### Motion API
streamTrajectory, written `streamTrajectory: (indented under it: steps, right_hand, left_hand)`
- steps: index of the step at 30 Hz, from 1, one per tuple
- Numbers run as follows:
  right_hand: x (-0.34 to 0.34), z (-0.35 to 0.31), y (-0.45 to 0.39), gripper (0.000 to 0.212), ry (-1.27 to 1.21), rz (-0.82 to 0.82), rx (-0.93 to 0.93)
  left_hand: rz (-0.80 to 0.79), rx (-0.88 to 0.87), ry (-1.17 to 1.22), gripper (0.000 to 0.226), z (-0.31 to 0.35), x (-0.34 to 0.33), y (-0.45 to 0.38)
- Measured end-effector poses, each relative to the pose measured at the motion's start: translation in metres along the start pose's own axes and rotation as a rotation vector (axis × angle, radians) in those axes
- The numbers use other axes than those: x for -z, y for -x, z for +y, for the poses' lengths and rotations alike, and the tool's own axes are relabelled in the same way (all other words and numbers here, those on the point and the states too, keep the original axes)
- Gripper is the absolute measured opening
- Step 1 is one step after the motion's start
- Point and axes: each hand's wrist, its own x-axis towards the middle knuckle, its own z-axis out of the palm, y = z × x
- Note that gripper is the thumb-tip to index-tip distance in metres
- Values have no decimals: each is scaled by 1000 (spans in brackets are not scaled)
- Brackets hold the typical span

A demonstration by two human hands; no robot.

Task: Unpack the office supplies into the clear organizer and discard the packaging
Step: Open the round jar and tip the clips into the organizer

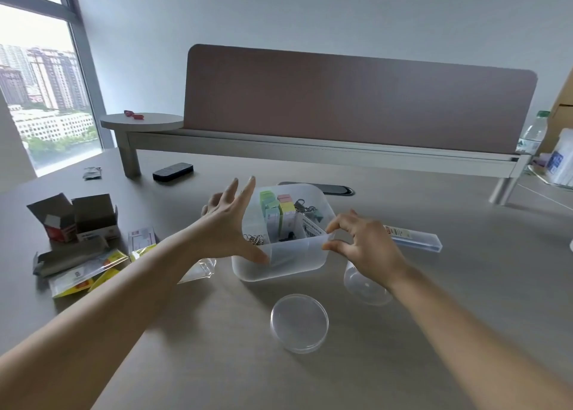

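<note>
Clear plastic organizer (280, 262): left hand (228, 223) spread at its 9 o'clock wall, right hand (362, 243) pinching the 3 o'clock rim, probably to steady it.

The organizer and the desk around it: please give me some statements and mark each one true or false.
1. The organizer holds pastel boxes and binder clips. True.
2. The left hand grips a cardboard box. False: its fingers are spread, and its thumb touches the organizer's near left corner.
3. The right hand pinches the organizer's near right rim. True.
4. The round lid lies inside the organizer. False: it lies on the desk, nearer the camera.
5. The opened cardboard boxes stand right of the organizer. False: they stand to its left.
</note>
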Motion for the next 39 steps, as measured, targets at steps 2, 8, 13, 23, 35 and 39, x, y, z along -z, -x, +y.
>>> streamTrajectory:
  steps: [2, 8, 13, 23, 35, 39]
  right_hand:
    - [0, 0, 2, 25, 22, 2, 31]
    - [2, 0, 10, 29, 56, -43, 19]
    - [5, -5, 17, 31, -78, -16, -30]
    - [2, -8, 15, 34, 39, -50, -25]
    - [-2, -19, 2, 61, 362, -350, -168]
    - [-1, -18, 3, 52, 141, -350, -219]
  left_hand:
    - [36, -27, -68, 133, 0, 1, 4]
    - [203, -171, 67, 130, 5, -9, 21]
    - [284, -252, 102, 118, 10, -15, 28]
    - [366, -326, 56, 113, -4, -19, 25]
    - [412, -381, 28, 108, -10, -23, 21]
    - [412, -387, 14, 108, -12, -23, 19]
